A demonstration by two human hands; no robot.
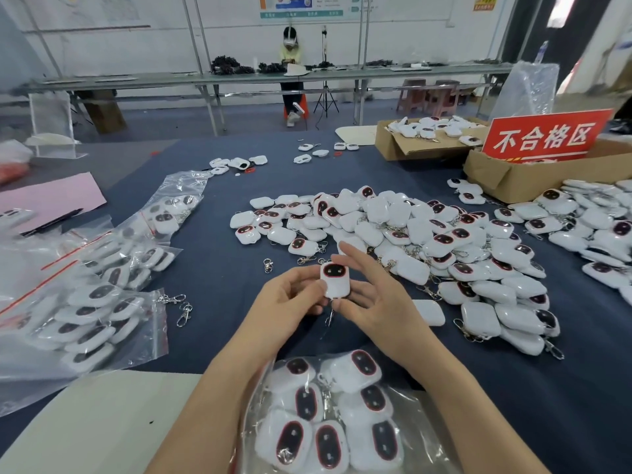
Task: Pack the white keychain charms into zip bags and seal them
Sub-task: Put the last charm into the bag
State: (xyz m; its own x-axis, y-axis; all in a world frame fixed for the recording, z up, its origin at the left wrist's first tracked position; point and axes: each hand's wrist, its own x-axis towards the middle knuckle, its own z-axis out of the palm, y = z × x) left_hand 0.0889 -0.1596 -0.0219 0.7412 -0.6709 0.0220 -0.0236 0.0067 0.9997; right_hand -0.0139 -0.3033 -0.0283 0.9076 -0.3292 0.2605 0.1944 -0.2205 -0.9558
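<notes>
White charm [335, 280] stands face-up between my hands: my left hand [290, 292] pinches its edge, and my right hand [371, 295] steadies it with straight fingers. I should tuck in the dangling clasp [330, 318] (it may snag) before dropping the charm into the zip bag [325, 415] between my forearms, which holds several charms. Filled bags [85, 302] lie to the left, the loose pile [427, 241] to the right.

Glossy white plastic charm [335, 280], clear crinkled plastic bag [328, 415], matt cloth table [219, 268]

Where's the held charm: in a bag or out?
Out. Left hand grips the charm, right hand touching it, beyond the zip bag under the wrists.
</notes>
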